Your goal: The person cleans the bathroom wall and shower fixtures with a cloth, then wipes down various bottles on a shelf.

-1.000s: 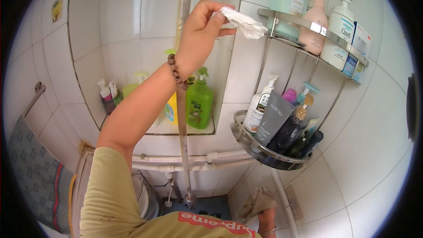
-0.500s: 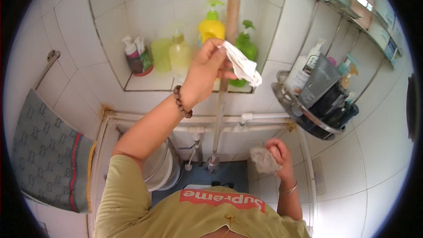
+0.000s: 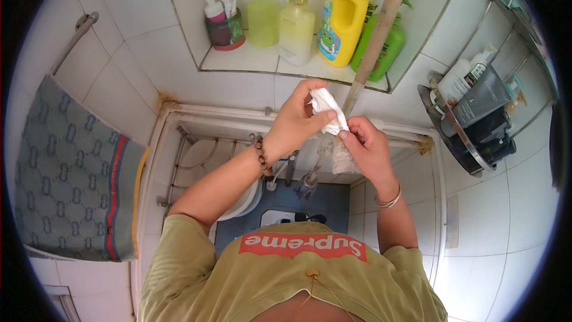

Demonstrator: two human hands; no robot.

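Note:
In front of my chest, my left hand (image 3: 295, 120), with a dark bead bracelet at the wrist, is closed on a crumpled white tissue or wipe (image 3: 326, 106). Close beside it is my right hand (image 3: 370, 150), a bangle on its wrist. Its thumb and finger meet at the lower end of the white piece. A greyish, textured cloth or pad (image 3: 344, 160) hangs below and is held in the same right hand. How its fingers grip the grey piece is partly hidden. Both hands are just below the tiled wall niche (image 3: 244, 62).
Across the niche leans a wooden pole (image 3: 384, 24). A yellow bottle (image 3: 347, 18), a green pump bottle (image 3: 390, 48), a pale pump bottle (image 3: 296, 30) and a green cup (image 3: 263, 22) line it. A patterned towel (image 3: 71, 173) hangs left; a loaded corner rack (image 3: 473, 155) is right.
My left hand has come down and right with the white piece. My right hand has risen with the grey piece to meet it. The view has shifted, showing the niche higher and more to the right.

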